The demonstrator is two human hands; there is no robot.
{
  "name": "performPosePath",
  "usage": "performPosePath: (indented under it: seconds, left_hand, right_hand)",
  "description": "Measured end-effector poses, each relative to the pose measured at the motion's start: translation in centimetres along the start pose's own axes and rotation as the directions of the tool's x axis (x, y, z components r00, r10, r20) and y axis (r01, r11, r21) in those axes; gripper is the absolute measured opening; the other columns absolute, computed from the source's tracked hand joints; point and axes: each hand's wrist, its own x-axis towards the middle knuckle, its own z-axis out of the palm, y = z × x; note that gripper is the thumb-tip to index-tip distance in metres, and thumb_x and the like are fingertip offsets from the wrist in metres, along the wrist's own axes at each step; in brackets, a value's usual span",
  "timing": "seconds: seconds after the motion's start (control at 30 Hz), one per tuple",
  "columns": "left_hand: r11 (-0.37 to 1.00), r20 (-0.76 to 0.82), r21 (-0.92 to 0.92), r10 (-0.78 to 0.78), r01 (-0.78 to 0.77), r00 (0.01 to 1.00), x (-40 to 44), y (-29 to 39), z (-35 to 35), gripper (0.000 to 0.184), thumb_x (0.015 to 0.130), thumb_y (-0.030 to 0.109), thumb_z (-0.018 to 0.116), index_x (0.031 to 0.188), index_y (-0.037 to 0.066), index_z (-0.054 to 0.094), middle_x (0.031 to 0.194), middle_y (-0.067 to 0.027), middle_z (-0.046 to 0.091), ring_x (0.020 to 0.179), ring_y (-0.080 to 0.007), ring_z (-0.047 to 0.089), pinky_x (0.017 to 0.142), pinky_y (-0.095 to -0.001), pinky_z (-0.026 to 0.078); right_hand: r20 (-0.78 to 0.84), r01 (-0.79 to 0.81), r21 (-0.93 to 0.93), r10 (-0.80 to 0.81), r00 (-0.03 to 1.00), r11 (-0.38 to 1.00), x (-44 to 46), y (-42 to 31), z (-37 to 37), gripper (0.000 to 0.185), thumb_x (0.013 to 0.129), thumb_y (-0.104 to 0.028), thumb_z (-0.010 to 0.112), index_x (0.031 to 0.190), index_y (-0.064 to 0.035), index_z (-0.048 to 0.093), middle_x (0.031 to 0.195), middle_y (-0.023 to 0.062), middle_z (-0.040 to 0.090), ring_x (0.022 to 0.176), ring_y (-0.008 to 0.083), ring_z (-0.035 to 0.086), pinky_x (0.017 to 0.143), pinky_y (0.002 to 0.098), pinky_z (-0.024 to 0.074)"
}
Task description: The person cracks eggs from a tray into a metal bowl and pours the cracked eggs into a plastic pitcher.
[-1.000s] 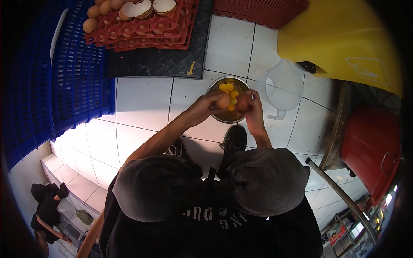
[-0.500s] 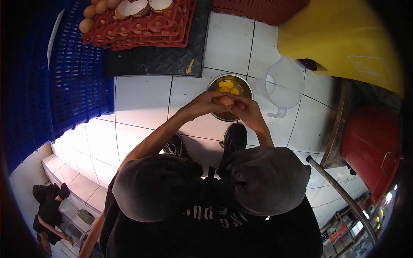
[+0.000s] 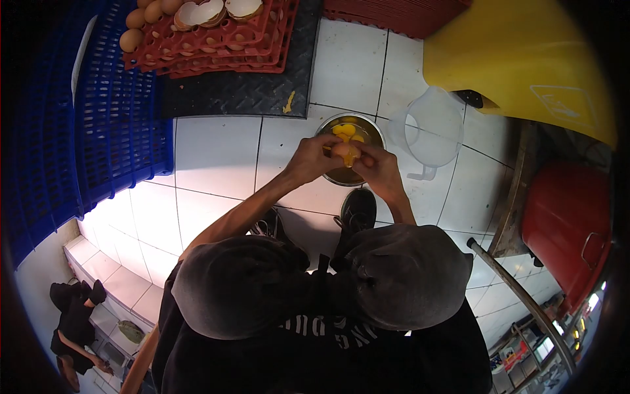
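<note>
Over a metal bowl (image 3: 379, 133) on the tiled floor, both hands grip one brown egg (image 3: 341, 150), cracked open with yolk showing at its lower side. My left hand (image 3: 311, 158) pinches it from the left, fingers closed. On the other side, my right hand (image 3: 384, 173) is closed on the egg with its fingertips. A second rounded brown thing, perhaps another egg, shows partly within the right fingers. Several yellow yolks (image 3: 344, 130) lie in clear liquid inside the bowl, partly hidden by my hands.
Stacked red egg trays (image 3: 275, 49) hold eggs (image 3: 131, 40) and empty shells (image 3: 244, 6) on a black textured surface (image 3: 230, 95). A clear plastic jug (image 3: 436, 128) stands right of the bowl. Blue crates (image 3: 125, 111), a yellow bin (image 3: 518, 52) and a red container (image 3: 567, 223) flank me. Another person (image 3: 75, 328) is at lower left.
The egg has gone from whole-looking to split, and yolk now shows beneath it. My left hand has shifted slightly, with its fingers more bent.
</note>
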Motion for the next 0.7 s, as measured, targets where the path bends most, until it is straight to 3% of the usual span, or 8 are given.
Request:
performPosePath:
  seconds: [0.1,0.2,0.3,0.37,0.5,0.6,0.67,0.7]
  left_hand:
    - [0.999,0.012,-0.037,0.037,-0.037,0.999,0.3,-0.5,-0.2,0.053,0.075,0.018,0.073,0.122,0.000,0.055,0.104,-0.0131,0.064,0.083,-0.0146,0.064,0.074,-0.0275,0.051]
    - [0.989,-0.014,-0.083,0.121,-0.122,0.993,0.7,-1.5,0.2,0.050,0.075,0.014,0.072,0.120,0.000,0.055,0.101,-0.0128,0.065,0.083,-0.0140,0.063,0.074,-0.0285,0.051]
    - [0.984,-0.018,0.102,0.149,-0.147,0.989,0.1,-0.2,-0.1,0.048,0.074,0.011,0.071,0.119,0.002,0.056,0.100,-0.0114,0.064,0.089,-0.0198,0.064,0.078,-0.0325,0.052]
    - [0.921,-0.066,0.297,0.284,-0.253,0.957,0.2,-0.5,0.1,0.046,0.073,0.010,0.071,0.116,0.003,0.056,0.105,-0.0105,0.059,0.098,-0.0270,0.061,0.084,-0.0364,0.051]
    - [0.850,-0.067,0.428,0.369,-0.307,0.927,-0.3,-0.8,0.2,0.046,0.073,0.010,0.071,0.116,0.005,0.055,0.112,-0.0100,0.053,0.102,-0.0312,0.057,0.088,-0.0382,0.049]
    - [0.826,-0.046,0.449,0.402,-0.341,0.914,-0.4,-1.0,0.1,0.046,0.073,0.008,0.071,0.116,0.005,0.053,0.114,-0.0103,0.051,0.102,-0.0316,0.057,0.088,-0.0379,0.049]
    - [0.892,-0.070,0.294,0.379,-0.344,0.923,-0.5,-0.9,0.0,0.051,0.072,0.006,0.072,0.117,0.004,0.049,0.115,-0.0115,0.051,0.105,-0.0299,0.057,0.090,-0.0369,0.048]
    - [0.890,-0.073,0.298,0.382,-0.346,0.921,-0.5,-1.0,-0.1,0.051,0.072,0.006,0.072,0.117,0.004,0.049,0.115,-0.0115,0.051,0.105,-0.0299,0.057,0.090,-0.0369,0.048]
  right_hand:
    - [-0.020,0.005,0.061,-0.004,1.000,0.998,0.0,0.0,-0.3,0.042,0.071,-0.017,0.069,0.112,-0.0088,0.065,0.088,0.0139,0.066,0.077,0.0295,0.065,0.072,0.0348,0.0515]
    - [0.000,-0.005,-0.040,0.005,1.000,0.999,-0.1,-0.3,-0.7,0.040,0.071,-0.018,0.068,0.110,-0.0100,0.066,0.090,0.0118,0.065,0.078,0.0294,0.064,0.071,0.0365,0.0514]
    - [-0.045,0.026,-0.227,-0.037,0.998,0.974,-0.2,-0.5,-1.0,0.038,0.072,-0.019,0.067,0.109,-0.0109,0.066,0.087,0.0106,0.064,0.080,0.0293,0.063,0.070,0.0393,0.0509]
    - [-0.111,0.027,-0.367,-0.073,0.991,0.930,0.0,-0.2,-1.1,0.039,0.071,-0.019,0.066,0.110,-0.0118,0.065,0.085,0.0096,0.062,0.081,0.0287,0.063,0.069,0.0410,0.0507]
    - [-0.159,-0.010,-0.414,-0.062,0.985,0.910,0.1,-0.2,-1.3,0.040,0.072,-0.018,0.064,0.112,-0.0133,0.064,0.085,0.0094,0.063,0.081,0.0308,0.062,0.071,0.0419,0.0513]
    - [-0.117,-0.087,-0.312,0.052,0.992,0.946,0.0,-0.3,-1.5,0.042,0.074,-0.016,0.065,0.115,-0.0099,0.061,0.094,0.0096,0.065,0.083,0.0254,0.064,0.071,0.0373,0.0518]
    - [-0.047,-0.142,0.169,0.152,0.987,0.975,0.0,0.2,-1.3,0.040,0.078,-0.012,0.066,0.117,-0.0037,0.059,0.103,0.0119,0.065,0.088,0.0188,0.064,0.073,0.0303,0.0509]
    - [-0.048,-0.136,0.169,0.146,0.988,0.976,0.0,0.5,-0.9,0.040,0.078,-0.012,0.066,0.117,-0.0037,0.059,0.103,0.0119,0.065,0.088,0.0188,0.064,0.073,0.0303,0.0509]
